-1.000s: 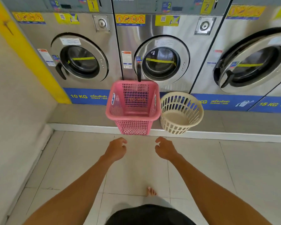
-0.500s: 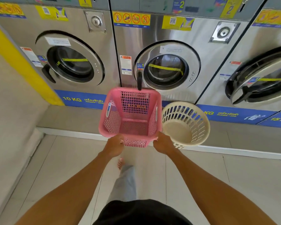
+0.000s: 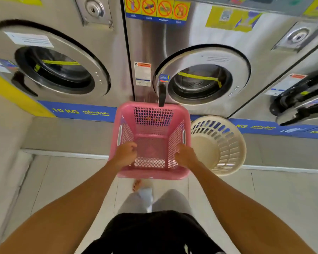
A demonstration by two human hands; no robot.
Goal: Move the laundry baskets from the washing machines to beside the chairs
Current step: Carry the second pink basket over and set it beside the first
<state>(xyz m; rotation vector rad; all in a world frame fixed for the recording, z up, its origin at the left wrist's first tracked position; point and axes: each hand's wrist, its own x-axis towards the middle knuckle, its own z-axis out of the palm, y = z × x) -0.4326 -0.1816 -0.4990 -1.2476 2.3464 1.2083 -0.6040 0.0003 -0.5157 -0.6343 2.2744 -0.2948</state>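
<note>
A pink square mesh laundry basket stands empty on the raised grey ledge in front of the middle washing machine. My left hand is closed over its near-left rim. My right hand grips the near-right rim. A round cream slatted basket leans tilted just right of the pink one, touching its side, also empty.
Steel washing machines line the back: one at left with its door shut, one at far right with its door ajar. A grey ledge steps up from the tiled floor. A wall runs along the left. My bare foot is below the basket.
I stepped closer to the machines. Both hands went from open above the floor to the pink basket's near rim and closed on it.
</note>
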